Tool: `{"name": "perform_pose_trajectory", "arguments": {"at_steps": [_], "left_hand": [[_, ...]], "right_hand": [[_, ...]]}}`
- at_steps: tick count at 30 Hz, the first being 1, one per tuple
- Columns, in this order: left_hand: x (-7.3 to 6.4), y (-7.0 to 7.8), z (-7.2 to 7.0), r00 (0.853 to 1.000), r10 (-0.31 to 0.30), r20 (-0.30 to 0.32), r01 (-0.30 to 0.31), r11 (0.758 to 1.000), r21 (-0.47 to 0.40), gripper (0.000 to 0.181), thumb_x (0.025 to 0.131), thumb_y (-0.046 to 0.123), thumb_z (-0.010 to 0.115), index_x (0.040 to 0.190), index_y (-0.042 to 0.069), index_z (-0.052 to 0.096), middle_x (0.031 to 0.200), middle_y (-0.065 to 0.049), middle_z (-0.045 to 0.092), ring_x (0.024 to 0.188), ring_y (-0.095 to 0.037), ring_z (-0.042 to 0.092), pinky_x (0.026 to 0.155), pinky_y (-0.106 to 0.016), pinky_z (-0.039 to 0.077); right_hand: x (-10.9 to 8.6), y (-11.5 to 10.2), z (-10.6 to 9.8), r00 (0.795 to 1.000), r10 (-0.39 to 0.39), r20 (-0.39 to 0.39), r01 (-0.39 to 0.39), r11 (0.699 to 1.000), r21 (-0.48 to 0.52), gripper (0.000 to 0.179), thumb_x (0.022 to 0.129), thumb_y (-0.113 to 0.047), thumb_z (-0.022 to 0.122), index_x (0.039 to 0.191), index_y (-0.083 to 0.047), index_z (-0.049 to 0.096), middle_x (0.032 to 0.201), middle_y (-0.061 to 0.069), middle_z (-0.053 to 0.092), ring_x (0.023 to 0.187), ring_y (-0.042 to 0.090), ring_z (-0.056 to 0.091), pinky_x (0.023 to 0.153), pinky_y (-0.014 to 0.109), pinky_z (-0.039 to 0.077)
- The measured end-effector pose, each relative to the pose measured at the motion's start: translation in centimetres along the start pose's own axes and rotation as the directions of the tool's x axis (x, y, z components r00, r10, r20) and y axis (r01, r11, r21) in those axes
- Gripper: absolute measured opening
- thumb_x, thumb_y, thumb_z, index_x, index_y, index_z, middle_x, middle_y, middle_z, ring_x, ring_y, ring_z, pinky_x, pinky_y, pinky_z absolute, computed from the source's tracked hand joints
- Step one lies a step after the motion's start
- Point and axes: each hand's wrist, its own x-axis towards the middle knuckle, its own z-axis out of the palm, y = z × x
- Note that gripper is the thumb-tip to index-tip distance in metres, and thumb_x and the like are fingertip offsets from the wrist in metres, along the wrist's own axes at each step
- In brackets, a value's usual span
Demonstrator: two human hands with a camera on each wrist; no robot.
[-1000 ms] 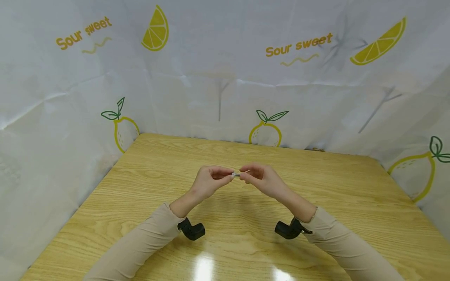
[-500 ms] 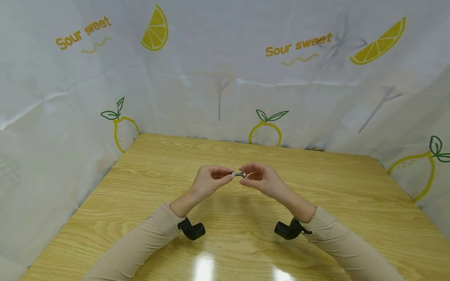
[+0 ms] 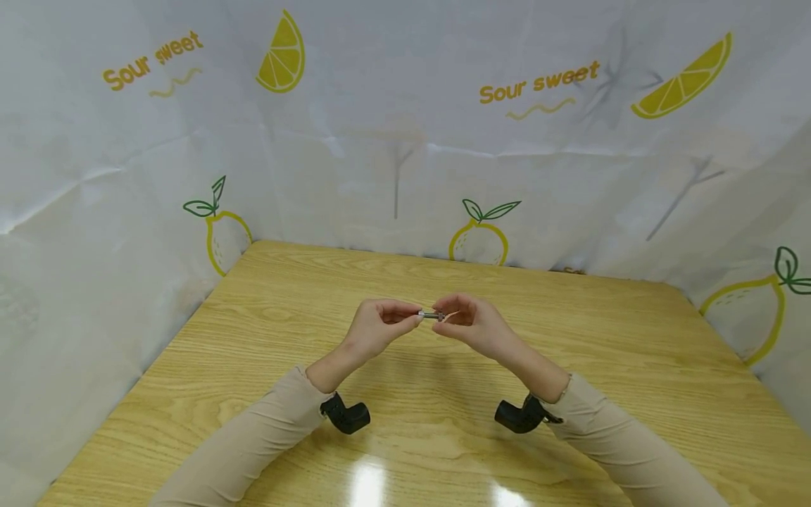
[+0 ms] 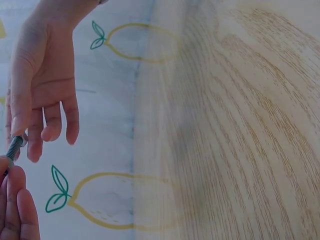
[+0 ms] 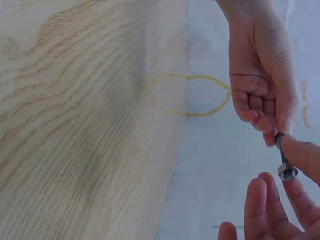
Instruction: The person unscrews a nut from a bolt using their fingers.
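Pale sheeting (image 3: pixel 355 105) printed with lemons hangs behind the wood-grain bench (image 3: pixel 285 282), and over that bench a threaded metal bolt (image 3: pixel 429 315) runs crosswise between my two hands. My left hand (image 3: pixel 372 327) has its fingers pinching the bolt by the end away from the nut (image 5: pixel 284 169); I take that end to be the head, though my grip covers it. My right hand (image 3: pixel 476 327) surrounds the nut near the other end, its fingers parted on either side; I cannot tell whether they touch the metal. I expect the bolt to feel light but rigid, nothing I could bend or crack with a squeeze. Its threads should give my skin some bite, while the nut's sides are probably slicker and apt to slip if I press unevenly. Best hold, I judge, is where my left fingers have it, back from the threads; the nut wants fingertips on opposite sides, gentle enough not to tip the bolt.
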Motion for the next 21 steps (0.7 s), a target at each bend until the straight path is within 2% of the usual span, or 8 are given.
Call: {"name": "perform_pose_trajectory", "arguments": {"at_steps": [4,8,13,16,19,21], "left_hand": [[-0.01,-0.04,0.0,1.0,0.007,0.0,-0.007,1.0,-0.003,0.024,0.087,0.012,0.066,0.108,0.0,0.069,0.104,-0.019,0.07,0.09,-0.027,0.068,0.075,-0.028,0.057],[-0.03,-0.06,-0.01,1.0,0.008,-0.001,-0.008,1.0,-0.006,0.024,0.087,0.012,0.066,0.108,0.001,0.069,0.105,-0.019,0.069,0.091,-0.028,0.068,0.075,-0.028,0.057],[-0.09,-0.04,-0.03,1.0,0.01,-0.001,-0.01,1.0,-0.005,0.024,0.087,0.012,0.066,0.108,0.001,0.069,0.105,-0.019,0.069,0.089,-0.024,0.069,0.075,-0.027,0.057],[-0.11,0.0,-0.03,1.0,0.011,-0.003,-0.011,1.0,-0.003,0.024,0.087,0.012,0.066,0.108,0.0,0.069,0.105,-0.019,0.07,0.088,-0.02,0.069,0.075,-0.027,0.057],[-0.11,-0.01,-0.02,1.0,0.01,-0.004,-0.01,1.0,-0.006,0.024,0.087,0.012,0.066,0.108,0.0,0.069,0.104,-0.019,0.07,0.087,-0.02,0.069,0.075,-0.027,0.057],[-0.1,-0.06,0.0,1.0,0.01,-0.006,-0.01,1.0,-0.005,0.024,0.087,0.012,0.066,0.107,0.001,0.069,0.104,-0.019,0.07,0.088,-0.02,0.069,0.075,-0.027,0.057]], "right_hand": [[-0.05,-0.11,-0.02,1.0,0.02,0.019,-0.02,1.0,-0.023,0.039,0.094,-0.026,0.058,0.123,0.0,0.056,0.11,0.02,0.065,0.096,0.033,0.064,0.083,0.042,0.054],[-0.11,-0.16,0.01,0.999,0.045,0.025,-0.044,0.998,-0.044,0.037,0.097,-0.028,0.051,0.118,0.0,0.06,0.104,0.018,0.069,0.096,0.035,0.063,0.087,0.049,0.051],[-0.06,-0.11,0.05,1.0,0.015,-0.008,-0.015,1.0,-0.021,0.028,0.092,-0.019,0.06,0.114,0.0,0.061,0.105,0.018,0.067,0.096,0.033,0.064,0.083,0.037,0.054],[-0.02,-0.12,0.05,1.0,-0.003,-0.01,0.003,1.0,0.004,0.032,0.09,-0.016,0.063,0.117,0.0,0.059,0.109,0.02,0.064,0.094,0.028,0.065,0.079,0.03,0.055],[-0.03,-0.16,0.05,1.0,-0.003,0.006,0.003,1.0,-0.009,0.037,0.091,-0.019,0.062,0.123,0.0,0.056,0.112,0.021,0.063,0.095,0.027,0.065,0.08,0.031,0.055],[-0.05,-0.18,0.05,1.0,0.008,0.02,-0.007,1.0,-0.027,0.037,0.094,-0.023,0.058,0.123,-0.001,0.056,0.111,0.021,0.065,0.096,0.029,0.065,0.083,0.038,0.054]]}}
